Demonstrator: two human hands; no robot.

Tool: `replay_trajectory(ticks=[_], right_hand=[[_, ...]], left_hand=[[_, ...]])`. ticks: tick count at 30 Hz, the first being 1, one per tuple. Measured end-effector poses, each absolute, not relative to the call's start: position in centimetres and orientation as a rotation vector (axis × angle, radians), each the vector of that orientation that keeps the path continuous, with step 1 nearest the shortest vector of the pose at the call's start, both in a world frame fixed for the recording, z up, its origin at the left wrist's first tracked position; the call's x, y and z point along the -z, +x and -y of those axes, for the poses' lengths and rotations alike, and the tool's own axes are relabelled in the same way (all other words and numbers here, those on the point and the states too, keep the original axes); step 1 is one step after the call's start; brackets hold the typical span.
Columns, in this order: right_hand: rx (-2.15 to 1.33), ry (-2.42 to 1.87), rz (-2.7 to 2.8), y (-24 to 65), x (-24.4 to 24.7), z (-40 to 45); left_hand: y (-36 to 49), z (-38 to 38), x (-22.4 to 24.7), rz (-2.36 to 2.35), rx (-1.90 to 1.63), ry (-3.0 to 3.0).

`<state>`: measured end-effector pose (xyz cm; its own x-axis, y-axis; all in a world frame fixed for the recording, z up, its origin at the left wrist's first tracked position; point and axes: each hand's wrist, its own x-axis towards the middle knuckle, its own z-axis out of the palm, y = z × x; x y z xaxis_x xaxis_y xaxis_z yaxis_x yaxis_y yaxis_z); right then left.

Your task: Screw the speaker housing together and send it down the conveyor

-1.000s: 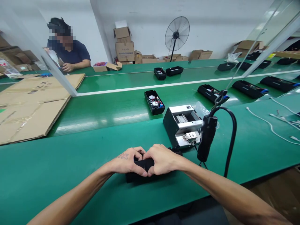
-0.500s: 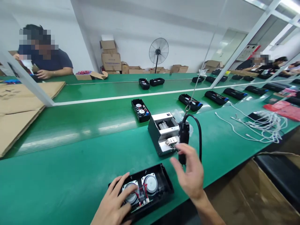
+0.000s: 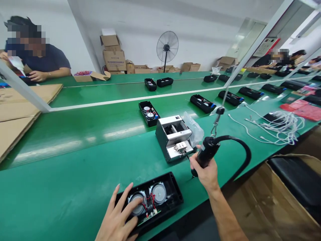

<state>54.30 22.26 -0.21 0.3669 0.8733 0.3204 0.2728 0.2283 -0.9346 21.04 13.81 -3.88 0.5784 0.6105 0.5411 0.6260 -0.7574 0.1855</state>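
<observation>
My right hand (image 3: 206, 172) is wrapped round a black electric screwdriver (image 3: 207, 152), which hangs tilted from a cord and hook, its tip pointing down toward the bench. My left hand (image 3: 122, 214) lies with fingers spread over the left end of a black speaker housing (image 3: 177, 194). Inside the housing sit two round speakers (image 3: 158, 194), red wires and a small green circuit board (image 3: 147, 218) along the near side. Fingers of my left hand partly cover the left speaker. Just beyond the screwdriver stands a screw feeder (image 3: 173, 137) with a metal top.
Behind the feeder is a clear plastic bag (image 3: 194, 129). Another open speaker housing (image 3: 149, 113) rests on the green belt, with several more to the right. White cables (image 3: 283, 129) lie on the right of the bench. A co-worker (image 3: 37, 50) sits at the far left.
My right hand has closed round the screwdriver, tilting it and drawing it slightly right. My left hand stays on the housing. The whole view has shifted slightly.
</observation>
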Motion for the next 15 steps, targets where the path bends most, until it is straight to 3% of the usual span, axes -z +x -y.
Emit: replay_trajectory(ticks=[3, 8, 15], right_hand=[[-0.667, -1.081, 1.082, 54.1, -2.0, -23.0], [-0.487, -0.817, 1.006, 52.4, -5.8, -25.9], [-0.496, -0.933, 1.132, 51.1, -6.1, -28.5]], left_hand=[[21.3, -13.9, 4.3, 1.123, 1.041, -2.749], [22.4, -14.2, 4.5, 1.317, 1.147, -2.717], [22.9, -14.6, 4.7, 1.326, 1.211, -2.713]])
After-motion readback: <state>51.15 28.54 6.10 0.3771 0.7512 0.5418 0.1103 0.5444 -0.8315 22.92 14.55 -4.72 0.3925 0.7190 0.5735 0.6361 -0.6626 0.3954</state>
